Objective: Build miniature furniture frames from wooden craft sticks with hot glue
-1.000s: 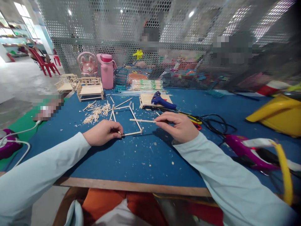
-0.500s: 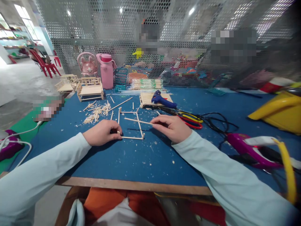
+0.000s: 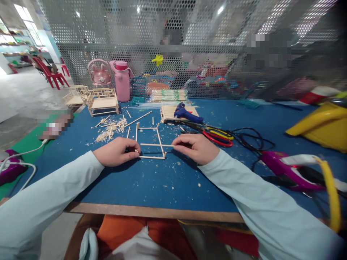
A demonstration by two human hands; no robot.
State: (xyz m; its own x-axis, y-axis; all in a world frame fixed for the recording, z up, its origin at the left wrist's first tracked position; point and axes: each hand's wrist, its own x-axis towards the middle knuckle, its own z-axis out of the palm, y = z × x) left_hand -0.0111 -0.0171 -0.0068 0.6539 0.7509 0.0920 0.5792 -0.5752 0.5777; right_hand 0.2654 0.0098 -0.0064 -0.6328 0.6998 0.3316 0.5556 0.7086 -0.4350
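A square frame of thin wooden sticks (image 3: pixel 151 157) lies on the blue tabletop (image 3: pixel 162 187), with short posts at its corners. My left hand (image 3: pixel 117 151) pinches the frame's near left corner between thumb and fingers. In my right hand (image 3: pixel 196 148) is one end of a loose wooden stick (image 3: pixel 155 145), held level above the frame and crossing its right side. The stick's free end points at my left fingertips. Whether it touches them I cannot tell.
Behind are wood scraps (image 3: pixel 110 130), small wooden furniture models (image 3: pixel 103 103), a pink bottle (image 3: pixel 122 83) and a blue glue gun (image 3: pixel 187 113) on a slatted wooden piece. To the right lie scissors (image 3: pixel 219 138), black cable and a purple tool (image 3: pixel 279 169).
The stick in my right hand has swung from slanted to nearly level, its free end coming down and toward my left hand. My left hand still grips the frame's corner.
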